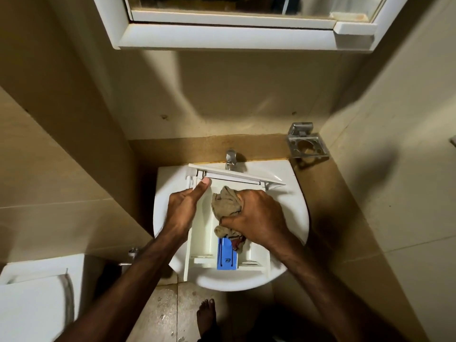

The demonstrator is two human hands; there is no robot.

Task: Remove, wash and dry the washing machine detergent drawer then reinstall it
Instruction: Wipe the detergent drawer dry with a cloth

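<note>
The white detergent drawer [201, 257] lies across the white sink [299, 213], its front panel at the far side by the tap. A blue insert [226, 257] sits in its near compartment. My left hand [183, 208] grips the drawer's left wall, thumb stretched up toward the front panel. My right hand [256, 215] presses a crumpled beige cloth [225, 202] down into the drawer's middle compartment. Part of the cloth hangs out below my fist, over the blue insert.
A chrome tap [231, 157] stands behind the sink. A metal holder [307, 143] is fixed to the right wall. A white mirror cabinet [244, 23] hangs overhead. A toilet [34, 299] sits at the lower left. A bare foot [206, 317] stands on the floor below the sink.
</note>
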